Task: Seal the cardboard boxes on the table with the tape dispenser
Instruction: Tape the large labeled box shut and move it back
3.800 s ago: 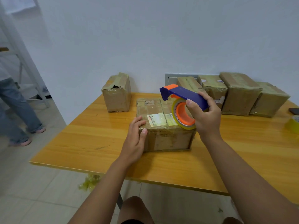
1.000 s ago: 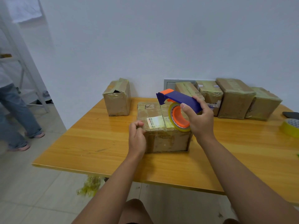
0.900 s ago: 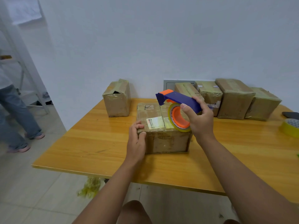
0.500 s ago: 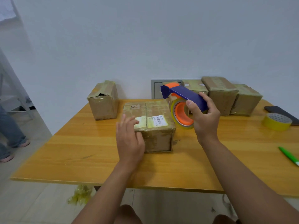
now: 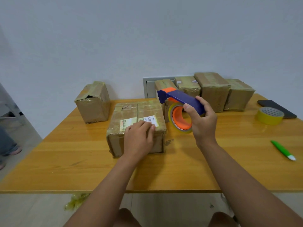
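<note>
A taped cardboard box (image 5: 131, 112) with a white label sits mid-table. My left hand (image 5: 139, 140) lies over its near top edge and front face, fingers lightly bent across the label. My right hand (image 5: 203, 125) grips the blue handle of the tape dispenser (image 5: 178, 102), held in the air just right of the box. Its orange reel with yellowish tape (image 5: 180, 119) hangs below the handle, clear of the box.
A torn-topped box (image 5: 93, 104) stands at the back left. Several taped boxes (image 5: 213, 90) line the wall at the back right. A yellow tape roll (image 5: 269, 115), a dark phone (image 5: 277, 108) and a green pen (image 5: 282, 149) lie at the right. A person's legs (image 5: 6, 145) stand at the far left.
The box has been turned on the table and sits further left of the dispenser. My left hand shifted from its left corner onto its near top edge. The view swung right.
</note>
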### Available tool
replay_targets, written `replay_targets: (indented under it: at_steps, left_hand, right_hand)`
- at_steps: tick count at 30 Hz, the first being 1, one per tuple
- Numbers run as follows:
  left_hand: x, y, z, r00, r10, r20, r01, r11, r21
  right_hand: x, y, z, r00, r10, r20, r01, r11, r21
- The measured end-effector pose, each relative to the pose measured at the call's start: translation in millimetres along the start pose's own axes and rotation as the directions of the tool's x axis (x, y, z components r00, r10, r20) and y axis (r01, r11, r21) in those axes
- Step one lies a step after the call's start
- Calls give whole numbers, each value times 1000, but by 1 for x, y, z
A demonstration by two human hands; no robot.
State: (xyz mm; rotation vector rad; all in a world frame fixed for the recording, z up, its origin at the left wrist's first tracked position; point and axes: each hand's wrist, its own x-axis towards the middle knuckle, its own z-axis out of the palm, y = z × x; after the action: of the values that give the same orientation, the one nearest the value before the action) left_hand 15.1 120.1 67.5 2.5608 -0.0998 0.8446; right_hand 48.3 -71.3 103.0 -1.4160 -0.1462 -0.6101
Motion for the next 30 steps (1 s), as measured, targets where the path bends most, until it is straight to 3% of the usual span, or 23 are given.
replay_targets:
  at_steps: [6,14,16,19,23,30]
  left_hand:
    - [-1,-10,0,993,104,57,-105,995,0]
    - [8,-13,16,992,104,-69,-105,994,-24]
    - [5,-17,19,991,118,-67,-113,991,68]
    - [-10,-31,20,995,36,-94,-10,965,263]
    - [-11,-49,22,989,-47,-141,77,974,215]
    - [31,-56,41,985,-147,-92,161,973,167]
  right_hand:
    - [-1,5,1,1000,9,2,-9,1000,9]
    - [-9,28,-8,994,22,-111,-30,997,-67]
    - [-14,40,-14,990,49,-130,-62,993,-97]
    - [-19,56,-20,988,76,-135,-96,984,-147]
    - [-24,74,-17,989,89,-120,-115,965,-236]
    - [-14,95,-5,993,77,-90,-101,948,-302]
